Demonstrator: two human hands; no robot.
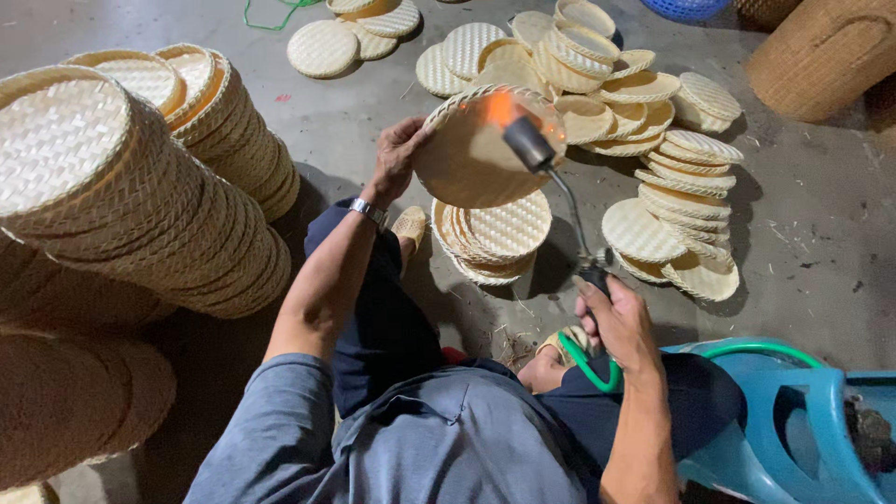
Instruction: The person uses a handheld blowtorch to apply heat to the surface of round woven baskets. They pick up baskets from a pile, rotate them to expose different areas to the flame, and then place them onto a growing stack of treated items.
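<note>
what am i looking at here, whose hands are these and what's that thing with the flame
This is one picture from a camera worn on a person's head, looking down at their own arms and lap, so there is no machine here. The person sits low over a grey concrete floor. Their left hand holds a round woven tray up by its rim, tilted. Their right hand grips a gas torch with a long thin neck; its orange flame plays on the tray's top edge. A green hose loops by that hand. Just below the held tray is a short stack of trays. More trays lie scattered beyond, and tall leaning stacks stand on the person's left. A blue plastic stool is at the lower right.
</note>
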